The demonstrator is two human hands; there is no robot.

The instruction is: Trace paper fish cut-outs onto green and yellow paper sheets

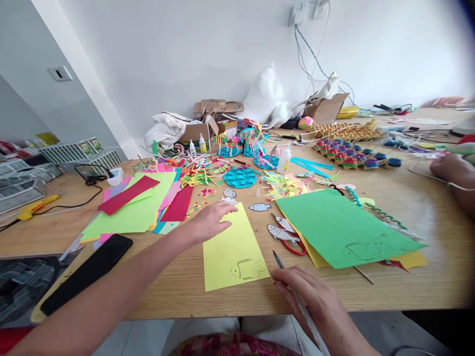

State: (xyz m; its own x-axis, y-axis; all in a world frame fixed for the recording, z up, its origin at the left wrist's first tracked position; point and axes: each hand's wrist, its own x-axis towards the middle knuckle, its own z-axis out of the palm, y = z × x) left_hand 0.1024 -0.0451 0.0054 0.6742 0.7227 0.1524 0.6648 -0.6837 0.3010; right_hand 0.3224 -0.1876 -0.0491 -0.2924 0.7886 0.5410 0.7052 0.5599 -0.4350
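Observation:
My right hand (306, 294) is closed around a pen (300, 304), its dark tip pointing up and left beside the yellow paper. On the yellow paper (230, 242) a fish outline (248, 269) is drawn near the lower right. My left hand (211, 221) reaches over the upper part of that sheet, thumb and fingers apart, with nothing seen in it. Just beyond its fingertips lie small grey-white fish cutouts (230, 194), partly overlapping. Another fish cutout (260, 206) rests right of the sheet. More fish cutouts (282, 234) lie on red-handled scissors (297, 248).
Green paper (345, 227) with faint fish drawings covers the right side. Coloured sheets (129, 207) and a black phone (87, 274) lie left. Behind are paper scraps (285, 185), a glue bottle (284, 159) and painted egg-carton cups (349, 155). Another person's hand (451, 168) is far right.

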